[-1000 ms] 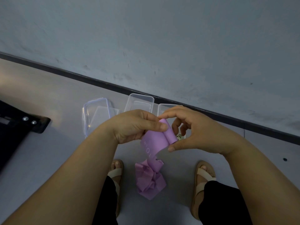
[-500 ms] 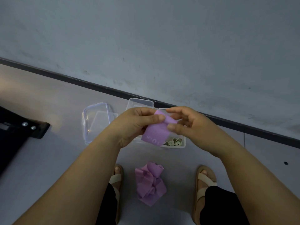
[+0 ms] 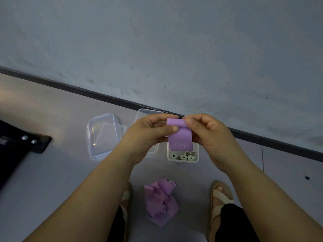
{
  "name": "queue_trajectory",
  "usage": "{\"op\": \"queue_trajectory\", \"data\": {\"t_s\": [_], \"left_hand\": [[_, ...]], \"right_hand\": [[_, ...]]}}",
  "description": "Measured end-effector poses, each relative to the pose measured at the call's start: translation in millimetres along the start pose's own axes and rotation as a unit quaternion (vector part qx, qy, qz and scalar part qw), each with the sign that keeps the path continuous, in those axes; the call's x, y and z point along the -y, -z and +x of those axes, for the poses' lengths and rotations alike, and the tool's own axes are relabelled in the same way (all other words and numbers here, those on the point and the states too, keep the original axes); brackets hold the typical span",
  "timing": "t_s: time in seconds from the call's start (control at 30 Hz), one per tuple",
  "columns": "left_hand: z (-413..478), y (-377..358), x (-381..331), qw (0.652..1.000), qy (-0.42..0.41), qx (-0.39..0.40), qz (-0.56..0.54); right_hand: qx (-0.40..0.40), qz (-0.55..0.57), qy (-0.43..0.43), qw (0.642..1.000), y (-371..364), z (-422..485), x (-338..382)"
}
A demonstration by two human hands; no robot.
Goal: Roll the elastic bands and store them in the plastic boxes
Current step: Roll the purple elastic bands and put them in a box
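Observation:
A purple elastic band (image 3: 180,137) with white print hangs between both hands, its top edge curled into a small roll. My left hand (image 3: 150,133) pinches that roll's left end and my right hand (image 3: 208,133) pinches its right end. Right under the band, a clear plastic box (image 3: 196,158) on the floor holds three rolled pale green bands (image 3: 183,155). A second clear box (image 3: 148,112) stands behind my left hand, mostly hidden. A heap of loose purple bands (image 3: 160,201) lies on the floor between my feet.
A clear box lid (image 3: 103,135) lies on the floor to the left of the boxes. A black object (image 3: 19,145) with metal screws reaches in from the left edge. A grey wall with a dark baseboard (image 3: 87,91) runs behind the boxes. My sandalled feet (image 3: 222,194) flank the heap.
The band's free end has come up off the heap as the roll took up its length. Both hands have risen and squared the band above the box of green rolls.

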State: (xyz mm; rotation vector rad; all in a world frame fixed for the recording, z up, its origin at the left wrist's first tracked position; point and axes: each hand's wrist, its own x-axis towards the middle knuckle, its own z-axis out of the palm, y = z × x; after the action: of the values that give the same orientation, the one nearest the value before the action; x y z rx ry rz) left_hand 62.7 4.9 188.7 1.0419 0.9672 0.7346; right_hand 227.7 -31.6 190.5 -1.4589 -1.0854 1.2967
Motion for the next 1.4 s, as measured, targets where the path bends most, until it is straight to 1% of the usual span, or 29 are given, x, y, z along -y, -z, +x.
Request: {"op": "queue_trajectory", "data": {"t_s": [0.17,0.33,0.43,0.53,0.67,0.8,1.07,1.23,1.4], "left_hand": [[-0.6,-0.4,0.2,0.999,0.006,0.001,0.040],[-1.2,-3.2,0.0,0.997,0.003,-0.032,0.077],[-1.5,-2.0,0.0,0.995,-0.008,-0.038,0.089],[-1.6,-1.4,-0.3,0.996,-0.022,-0.037,0.082],[-0.7,-1.2,-0.1,0.997,-0.030,-0.035,0.064],[-0.7,-2.0,-0.1,0.997,-0.034,-0.032,0.057],[-0.1,-3.1,1.0,0.997,-0.038,-0.030,0.057],[-0.5,-4.5,0.4,0.999,-0.008,-0.026,0.027],[-1.3,-2.9,0.0,0.998,-0.003,-0.025,0.051]], "right_hand": [[-0.003,0.002,0.028,1.000,0.2,0.7,1.2],[0.009,-0.018,0.057,0.998,-0.2,0.8,0.2],[0.018,-0.033,0.066,0.997,-1.1,1.1,-0.4],[0.021,-0.033,0.060,0.997,-1.5,1.3,-0.9],[0.020,-0.014,0.019,1.000,-2.0,0.9,-1.4],[0.024,-0.033,0.003,0.999,-2.3,-0.1,-1.9],[0.020,-0.018,0.009,1.000,-1.3,1.5,-1.8],[0.019,-0.015,0.023,0.999,0.4,1.9,-1.8],[0.020,-0.032,0.033,0.999,0.7,0.4,-1.5]]}}
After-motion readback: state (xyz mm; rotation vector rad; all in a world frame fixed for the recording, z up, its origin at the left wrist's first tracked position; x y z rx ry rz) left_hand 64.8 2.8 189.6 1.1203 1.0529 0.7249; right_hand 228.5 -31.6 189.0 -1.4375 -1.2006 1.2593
